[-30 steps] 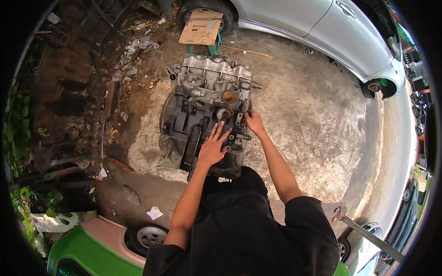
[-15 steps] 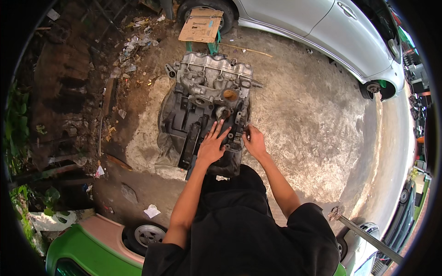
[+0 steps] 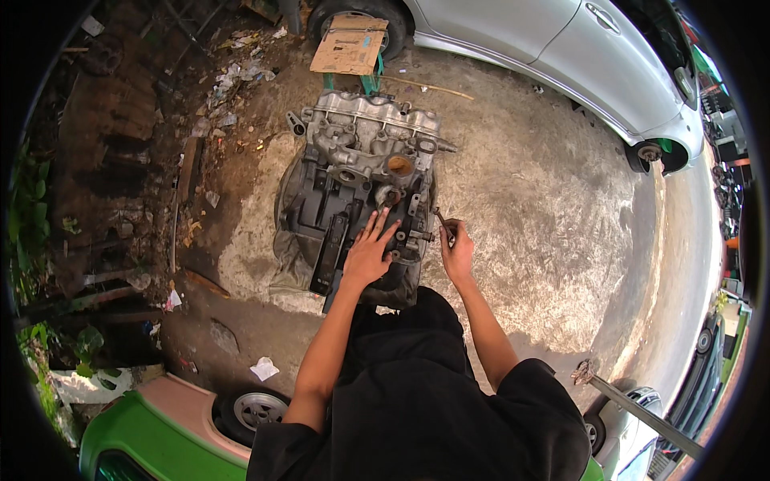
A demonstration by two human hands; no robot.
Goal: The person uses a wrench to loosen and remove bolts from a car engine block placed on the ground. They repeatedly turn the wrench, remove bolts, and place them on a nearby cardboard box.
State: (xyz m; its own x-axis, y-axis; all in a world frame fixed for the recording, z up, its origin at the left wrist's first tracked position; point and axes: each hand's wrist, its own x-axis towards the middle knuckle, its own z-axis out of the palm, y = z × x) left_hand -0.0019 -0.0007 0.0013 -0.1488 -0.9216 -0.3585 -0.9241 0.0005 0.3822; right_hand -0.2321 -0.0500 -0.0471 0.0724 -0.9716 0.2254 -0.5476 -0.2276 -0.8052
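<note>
Concrete floor (image 3: 545, 232) outdoors, silver car (image 3: 513, 36) at the far side, green car (image 3: 160, 429) at lower left. Engine (image 3: 362, 199) sits on the floor right in front of us. Progress, as far as we can judge: partly assembled; silver top cover (image 3: 377, 116) and manifold (image 3: 345, 156) on, round port (image 3: 399, 165) uncovered, whatever's left elsewhere doesn't show. Cover end points away from us; cover's long axis runs left to right. Left hand (image 3: 368, 256) lies on the dark block, fingers spread, clamped on nothing, fingertips by the round fitting (image 3: 388, 196). Right hand (image 3: 457, 252) is just off the engine's right edge, thumb and fingers pinched on a slim dark piece (image 3: 439, 215). Its long axis runs away from us, leaning left, free end pointing far side. Bolt or small tool, we can't tell at this size.
</note>
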